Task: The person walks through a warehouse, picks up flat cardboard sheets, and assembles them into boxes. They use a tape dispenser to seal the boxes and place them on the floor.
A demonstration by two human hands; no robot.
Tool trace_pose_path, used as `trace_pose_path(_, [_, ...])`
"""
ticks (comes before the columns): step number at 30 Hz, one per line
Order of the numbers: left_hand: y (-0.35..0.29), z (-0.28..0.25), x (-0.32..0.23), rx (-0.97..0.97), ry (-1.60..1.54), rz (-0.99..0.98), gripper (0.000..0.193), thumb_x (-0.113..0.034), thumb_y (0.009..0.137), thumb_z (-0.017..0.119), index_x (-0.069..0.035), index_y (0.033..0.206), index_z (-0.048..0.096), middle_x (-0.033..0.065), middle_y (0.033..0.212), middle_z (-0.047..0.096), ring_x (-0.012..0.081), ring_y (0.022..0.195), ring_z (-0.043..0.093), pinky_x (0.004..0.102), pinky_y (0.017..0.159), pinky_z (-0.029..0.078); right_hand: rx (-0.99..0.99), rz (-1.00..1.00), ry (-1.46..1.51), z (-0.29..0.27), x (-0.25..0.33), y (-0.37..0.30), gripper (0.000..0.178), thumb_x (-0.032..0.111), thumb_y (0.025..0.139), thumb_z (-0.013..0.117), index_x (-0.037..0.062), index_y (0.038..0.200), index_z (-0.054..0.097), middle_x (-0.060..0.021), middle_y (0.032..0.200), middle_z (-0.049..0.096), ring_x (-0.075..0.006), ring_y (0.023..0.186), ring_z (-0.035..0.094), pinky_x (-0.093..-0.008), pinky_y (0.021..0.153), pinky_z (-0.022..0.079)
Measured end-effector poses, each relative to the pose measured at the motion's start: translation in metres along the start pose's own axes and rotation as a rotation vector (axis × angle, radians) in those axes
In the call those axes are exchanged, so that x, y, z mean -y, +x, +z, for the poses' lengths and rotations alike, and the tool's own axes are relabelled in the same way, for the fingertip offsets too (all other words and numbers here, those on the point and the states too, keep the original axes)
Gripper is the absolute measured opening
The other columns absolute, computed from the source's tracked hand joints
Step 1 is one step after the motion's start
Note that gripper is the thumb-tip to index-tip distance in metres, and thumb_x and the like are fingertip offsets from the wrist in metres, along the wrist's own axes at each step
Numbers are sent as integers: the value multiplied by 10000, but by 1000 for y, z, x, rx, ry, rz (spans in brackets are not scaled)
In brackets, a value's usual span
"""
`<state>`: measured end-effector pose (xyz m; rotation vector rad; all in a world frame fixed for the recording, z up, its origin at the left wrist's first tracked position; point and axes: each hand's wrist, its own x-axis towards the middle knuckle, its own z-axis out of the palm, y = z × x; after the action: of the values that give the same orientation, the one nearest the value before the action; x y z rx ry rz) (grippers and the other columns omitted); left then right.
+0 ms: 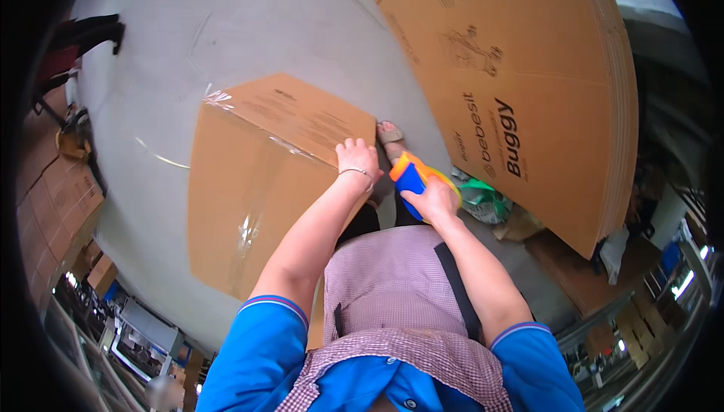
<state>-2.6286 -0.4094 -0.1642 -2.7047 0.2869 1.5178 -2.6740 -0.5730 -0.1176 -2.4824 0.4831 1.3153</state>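
Note:
A brown cardboard box (249, 186) stands on the grey floor in front of me, with clear tape along its top seam and down its side. My left hand (357, 158) rests flat on the box's near top corner, fingers spread. My right hand (434, 199) grips a blue and orange tape dispenser (411, 176), held just right of the box corner and apart from it. A thin bracelet sits on my left wrist.
A tall stack of flat cardboard sheets (528, 87) leans at the right. A sandalled foot (390, 136) shows past the box. Green plastic wrapping (483, 197) lies under the stack. More boxes (60, 201) sit at the left, beside a red and black chair (68, 53).

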Motion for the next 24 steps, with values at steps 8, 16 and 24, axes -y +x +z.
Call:
trace_pose_path(8, [39, -59, 184, -849, 413, -295, 521, -215, 881, 487, -124, 1378, 363, 152, 1479, 223, 381, 1374, 165, 613, 1077, 139, -32, -111, -59, 12, -30, 5, 621, 509, 637, 747, -10, 942, 595, -225, 861, 656, -375, 830, 640, -448, 737, 504])
trace_pose_path(16, [5, -93, 308, -166, 87, -386, 479, -455, 930, 392, -119, 1205, 595, 45, 1334, 494, 283, 1372, 236, 545, 1102, 137, 96, -163, -210, 2, 3, -4, 649, 509, 616, 759, -14, 965, 599, -211, 869, 657, -362, 839, 639, -430, 755, 499])
trace_pose_path(24, [-18, -63, 243, -110, -163, -22, 540, -616, 834, 437, -155, 927, 702, 86, 960, 664, 285, 964, 575, 448, 899, 382, 132, -198, -252, 19, 35, -18, 633, 512, 564, 778, -24, 877, 657, -224, 859, 664, -367, 820, 647, -433, 745, 508])
